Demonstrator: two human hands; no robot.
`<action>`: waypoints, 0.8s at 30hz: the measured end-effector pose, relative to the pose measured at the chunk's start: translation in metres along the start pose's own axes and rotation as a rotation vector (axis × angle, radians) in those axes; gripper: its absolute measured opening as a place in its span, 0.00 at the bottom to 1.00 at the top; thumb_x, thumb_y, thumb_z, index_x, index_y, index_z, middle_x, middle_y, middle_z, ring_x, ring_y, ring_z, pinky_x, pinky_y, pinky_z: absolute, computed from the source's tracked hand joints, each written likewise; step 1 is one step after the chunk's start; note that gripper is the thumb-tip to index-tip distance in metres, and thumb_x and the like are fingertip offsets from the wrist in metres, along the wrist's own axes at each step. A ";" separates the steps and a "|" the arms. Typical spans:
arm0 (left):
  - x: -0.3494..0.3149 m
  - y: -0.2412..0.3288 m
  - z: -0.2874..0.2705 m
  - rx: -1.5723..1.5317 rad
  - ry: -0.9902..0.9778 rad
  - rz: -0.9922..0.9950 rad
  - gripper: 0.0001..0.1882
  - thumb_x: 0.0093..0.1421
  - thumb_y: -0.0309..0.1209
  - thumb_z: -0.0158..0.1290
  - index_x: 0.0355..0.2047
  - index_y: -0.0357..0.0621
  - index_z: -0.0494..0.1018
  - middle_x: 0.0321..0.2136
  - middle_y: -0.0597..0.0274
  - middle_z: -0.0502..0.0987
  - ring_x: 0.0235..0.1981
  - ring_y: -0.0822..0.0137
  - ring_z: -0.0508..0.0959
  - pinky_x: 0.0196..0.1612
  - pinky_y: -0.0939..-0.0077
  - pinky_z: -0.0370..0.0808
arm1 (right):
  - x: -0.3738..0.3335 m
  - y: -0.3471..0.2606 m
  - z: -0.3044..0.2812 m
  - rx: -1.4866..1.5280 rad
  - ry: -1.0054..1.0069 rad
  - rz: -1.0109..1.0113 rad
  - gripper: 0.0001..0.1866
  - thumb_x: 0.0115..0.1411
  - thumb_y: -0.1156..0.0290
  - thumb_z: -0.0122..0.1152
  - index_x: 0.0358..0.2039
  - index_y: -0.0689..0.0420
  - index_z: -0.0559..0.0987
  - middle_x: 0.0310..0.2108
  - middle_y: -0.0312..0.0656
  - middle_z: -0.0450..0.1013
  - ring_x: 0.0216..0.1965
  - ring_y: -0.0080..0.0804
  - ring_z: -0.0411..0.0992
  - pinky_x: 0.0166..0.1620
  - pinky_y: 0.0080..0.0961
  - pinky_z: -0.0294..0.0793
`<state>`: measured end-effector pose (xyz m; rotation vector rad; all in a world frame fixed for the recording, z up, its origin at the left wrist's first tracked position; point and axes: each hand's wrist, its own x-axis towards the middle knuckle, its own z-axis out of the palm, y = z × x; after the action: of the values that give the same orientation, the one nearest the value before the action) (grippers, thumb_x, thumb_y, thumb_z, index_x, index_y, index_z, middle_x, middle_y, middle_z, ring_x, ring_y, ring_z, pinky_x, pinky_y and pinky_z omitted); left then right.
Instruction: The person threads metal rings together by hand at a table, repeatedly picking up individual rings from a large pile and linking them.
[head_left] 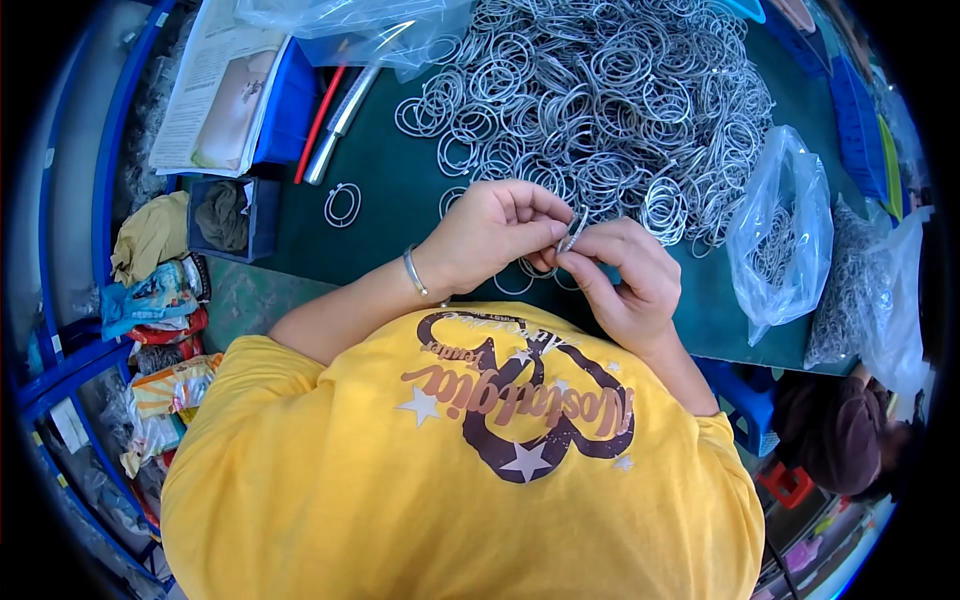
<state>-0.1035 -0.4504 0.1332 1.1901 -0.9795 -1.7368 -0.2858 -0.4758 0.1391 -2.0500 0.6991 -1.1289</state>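
Observation:
Both my hands meet over the near edge of a large heap of thin silver metal rings. One metal ring, seen nearly edge-on, is pinched between them. The thumb and fingers of my left hand close on its left side. My right hand grips the same ring from the right with thumb and forefinger. My fingers cover part of it, so its whole outline is hidden. More rings lie on the green table just beneath my hands.
Two loose rings lie left on the green table. Beyond them are red and silver rods, a blue bin and a small grey box. Clear plastic bags with rings stand right. Another person sits lower right.

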 end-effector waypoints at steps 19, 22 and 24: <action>-0.010 0.000 0.001 -0.259 -0.049 -0.053 0.11 0.63 0.31 0.50 0.39 0.34 0.73 0.27 0.63 0.73 0.26 0.75 0.76 0.30 0.83 0.75 | -0.006 0.004 0.000 0.032 0.139 0.328 0.04 0.51 0.81 0.64 0.28 0.63 0.77 0.23 0.41 0.73 0.21 0.23 0.71 0.24 0.17 0.68; -0.008 0.001 -0.001 0.037 -0.085 0.244 0.07 0.63 0.26 0.49 0.31 0.33 0.74 0.31 0.61 0.72 0.26 0.75 0.76 0.30 0.84 0.75 | -0.008 0.005 0.002 0.062 0.118 0.391 0.02 0.54 0.80 0.62 0.28 0.63 0.77 0.22 0.40 0.74 0.19 0.20 0.71 0.22 0.15 0.68; -0.005 0.007 -0.005 0.165 -0.051 0.379 0.05 0.61 0.24 0.51 0.30 0.33 0.74 0.32 0.60 0.73 0.27 0.75 0.77 0.30 0.85 0.75 | -0.005 0.003 0.006 0.173 0.144 0.473 0.02 0.56 0.80 0.59 0.31 0.65 0.78 0.24 0.39 0.75 0.21 0.19 0.73 0.25 0.13 0.71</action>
<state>-0.0963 -0.4497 0.1399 0.9866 -1.3066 -1.4123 -0.2839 -0.4720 0.1321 -1.5577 1.0519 -1.0206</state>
